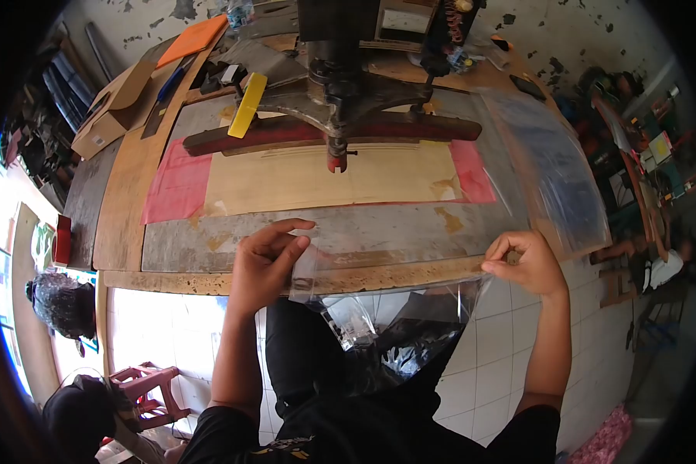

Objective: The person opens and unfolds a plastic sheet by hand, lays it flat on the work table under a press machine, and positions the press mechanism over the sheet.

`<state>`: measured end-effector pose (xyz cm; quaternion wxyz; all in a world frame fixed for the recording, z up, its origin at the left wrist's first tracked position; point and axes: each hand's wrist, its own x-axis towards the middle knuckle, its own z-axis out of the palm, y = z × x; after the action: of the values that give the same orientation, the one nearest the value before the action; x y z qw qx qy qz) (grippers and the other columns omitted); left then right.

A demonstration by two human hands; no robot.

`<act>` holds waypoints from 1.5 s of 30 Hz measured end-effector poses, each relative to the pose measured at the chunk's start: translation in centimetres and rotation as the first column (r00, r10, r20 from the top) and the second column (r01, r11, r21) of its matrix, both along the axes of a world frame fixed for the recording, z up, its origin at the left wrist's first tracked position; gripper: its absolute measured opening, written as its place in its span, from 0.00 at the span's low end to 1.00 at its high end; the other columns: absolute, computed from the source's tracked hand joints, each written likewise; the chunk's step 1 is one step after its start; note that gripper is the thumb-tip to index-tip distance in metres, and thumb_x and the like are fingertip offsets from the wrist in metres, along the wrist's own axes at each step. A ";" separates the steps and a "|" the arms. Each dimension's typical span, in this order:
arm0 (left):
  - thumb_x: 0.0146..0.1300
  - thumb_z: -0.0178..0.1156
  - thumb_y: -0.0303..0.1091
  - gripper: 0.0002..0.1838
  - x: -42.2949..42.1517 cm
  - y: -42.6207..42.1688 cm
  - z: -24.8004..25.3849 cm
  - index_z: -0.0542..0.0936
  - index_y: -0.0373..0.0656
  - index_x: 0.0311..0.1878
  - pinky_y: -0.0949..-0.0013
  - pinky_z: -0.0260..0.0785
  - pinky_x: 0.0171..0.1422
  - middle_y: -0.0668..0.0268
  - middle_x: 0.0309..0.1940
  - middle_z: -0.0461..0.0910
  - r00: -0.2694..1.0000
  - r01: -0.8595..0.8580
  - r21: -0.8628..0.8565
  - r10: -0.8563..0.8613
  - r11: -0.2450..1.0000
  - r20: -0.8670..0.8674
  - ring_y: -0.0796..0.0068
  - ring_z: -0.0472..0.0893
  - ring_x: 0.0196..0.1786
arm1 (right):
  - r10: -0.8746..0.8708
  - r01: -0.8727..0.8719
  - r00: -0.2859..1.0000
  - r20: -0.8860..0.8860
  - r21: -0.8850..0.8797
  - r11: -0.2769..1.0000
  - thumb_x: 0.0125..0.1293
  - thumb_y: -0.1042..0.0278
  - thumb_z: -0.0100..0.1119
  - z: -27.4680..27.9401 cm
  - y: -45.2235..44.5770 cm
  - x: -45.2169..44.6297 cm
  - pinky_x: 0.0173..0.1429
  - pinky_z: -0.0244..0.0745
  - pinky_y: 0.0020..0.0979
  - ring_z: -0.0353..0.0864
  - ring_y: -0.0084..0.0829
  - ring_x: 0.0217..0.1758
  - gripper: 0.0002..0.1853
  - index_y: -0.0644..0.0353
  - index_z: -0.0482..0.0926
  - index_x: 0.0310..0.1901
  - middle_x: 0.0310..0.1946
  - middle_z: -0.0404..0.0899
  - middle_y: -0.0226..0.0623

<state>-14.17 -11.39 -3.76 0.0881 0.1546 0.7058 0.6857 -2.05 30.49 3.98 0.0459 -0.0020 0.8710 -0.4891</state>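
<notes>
Foreground, my black shirt (348, 433); beyond, clear film (410, 340) hangs at the bench (170, 281) edge, pinched in my right hand (530, 263). My left hand (261, 267) curls alongside, grip indeterminable. Likely light, limp, slippery; best held by opposite edges.

"Made of what?"

"Clear plastic film (428, 329), thin and glossy, streaked with bright reflections."

"Spread how?"

"Slung loosely from beside the left hand (269, 259) to the pinched right hand (527, 264), sagging below the front edge of the bench (185, 281) in crinkled folds."

"And along the top?"

"Perhaps lying partly over the bench; too transparent to tell."
</notes>
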 end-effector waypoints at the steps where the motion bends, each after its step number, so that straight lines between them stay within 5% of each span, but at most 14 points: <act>1: 0.80 0.68 0.27 0.13 0.0 0.1 0.1 0.87 0.36 0.63 0.80 0.57 0.30 0.75 0.32 0.89 1.000 0.003 0.001 -0.003 1.000 -0.001 0.95 0.68 0.28 | -0.003 0.003 1.000 -0.001 0.001 1.000 0.65 0.76 0.79 0.2 -0.2 0.0 0.44 0.79 0.28 0.86 0.21 0.36 0.09 0.64 0.85 0.31 0.34 0.92 0.35; 13: 0.80 0.69 0.28 0.14 0.1 0.1 0.2 0.87 0.35 0.63 0.80 0.56 0.32 0.77 0.30 0.85 0.999 -0.029 0.000 0.029 1.000 -0.036 0.95 0.68 0.29 | -0.085 0.087 0.996 0.035 -0.051 0.995 0.66 0.81 0.78 0.8 -0.4 0.3 0.45 0.80 0.26 0.85 0.19 0.39 0.10 0.61 0.82 0.37 0.34 0.89 0.35; 16: 0.80 0.69 0.28 0.13 0.1 0.1 0.5 0.88 0.34 0.62 0.79 0.56 0.32 0.78 0.29 0.84 0.997 -0.043 0.012 0.044 0.999 -0.063 0.94 0.68 0.29 | -0.094 0.092 0.996 -0.003 -0.177 0.980 0.68 0.82 0.76 1.0 -0.3 0.4 0.44 0.82 0.27 0.86 0.20 0.40 0.13 0.59 0.77 0.41 0.37 0.89 0.36; 22: 0.78 0.70 0.29 0.13 0.7 -0.5 1.8 0.88 0.37 0.61 0.78 0.59 0.33 0.77 0.25 0.82 0.983 -0.129 -0.146 0.107 0.981 -0.146 0.93 0.69 0.29 | -0.075 0.055 0.991 -0.111 -0.178 0.982 0.72 0.81 0.73 0.5 -0.8 -0.1 0.53 0.82 0.26 0.86 0.21 0.46 0.13 0.60 0.75 0.47 0.39 0.88 0.34; 28: 0.78 0.68 0.30 0.14 -0.7 -1.7 3.9 0.85 0.39 0.63 0.72 0.73 0.36 0.64 0.26 0.87 0.906 -0.281 -0.340 0.132 0.897 -0.401 0.84 0.82 0.28 | -0.297 0.248 0.944 -0.142 -0.289 0.925 0.72 0.81 0.72 -0.2 -3.4 -4.8 0.52 0.82 0.27 0.86 0.21 0.43 0.13 0.61 0.75 0.47 0.39 0.89 0.34; 33: 0.79 0.67 0.32 0.17 -7.0 -2.8 4.2 0.75 0.40 0.64 0.69 0.74 0.35 0.61 0.25 0.86 0.920 -0.256 -0.438 0.077 0.862 -0.385 0.76 0.84 0.27 | -0.104 0.129 0.957 -0.271 0.076 0.989 0.69 0.82 0.73 -3.2 -3.0 -14.2 0.46 0.81 0.27 0.87 0.20 0.38 0.08 0.64 0.80 0.43 0.34 0.89 0.34; 35: 0.79 0.66 0.32 0.15 -9.8 -3.5 3.2 0.77 0.40 0.62 0.64 0.75 0.36 0.58 0.27 0.86 0.894 -0.211 -0.558 -0.072 0.803 -0.443 0.71 0.85 0.28 | -0.097 0.129 0.960 -0.264 0.108 0.986 0.68 0.83 0.72 -4.1 -3.6 -16.1 0.46 0.82 0.27 0.87 0.22 0.38 0.07 0.65 0.81 0.41 0.33 0.89 0.34; 36: 0.78 0.65 0.30 0.11 -10.5 -3.3 3.1 0.79 0.41 0.59 0.57 0.76 0.39 0.54 0.31 0.86 0.885 -0.229 -0.556 -0.067 0.799 -0.461 0.59 0.87 0.32 | -0.093 0.131 0.963 -0.253 0.139 0.982 0.66 0.83 0.72 -3.9 -4.2 -16.9 0.45 0.82 0.28 0.88 0.23 0.37 0.06 0.65 0.83 0.39 0.33 0.89 0.35; 40: 0.74 0.63 0.25 0.09 -12.4 -3.5 3.2 0.83 0.41 0.54 0.50 0.79 0.45 0.53 0.39 0.87 0.797 -0.203 -0.706 -0.304 0.678 -0.521 0.44 0.88 0.41 | -0.126 0.202 0.955 -0.269 0.276 0.940 0.63 0.83 0.71 -3.3 -5.8 -17.1 0.45 0.82 0.33 0.89 0.31 0.37 0.05 0.66 0.85 0.39 0.34 0.88 0.40; 45: 0.70 0.62 0.26 0.13 -11.8 -3.0 2.3 0.84 0.44 0.56 0.50 0.82 0.51 0.56 0.44 0.82 0.704 -0.301 -0.775 -0.418 0.556 -0.574 0.48 0.86 0.47 | 0.022 0.195 0.896 -0.443 0.438 0.878 0.61 0.86 0.70 -4.1 -5.7 -16.3 0.46 0.82 0.41 0.89 0.46 0.42 0.10 0.63 0.87 0.42 0.40 0.86 0.41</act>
<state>-25.95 -14.34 -1.48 -0.1025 0.3699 0.9110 0.1509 -18.33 24.81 -0.13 -0.1732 -0.0598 0.9504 -0.2512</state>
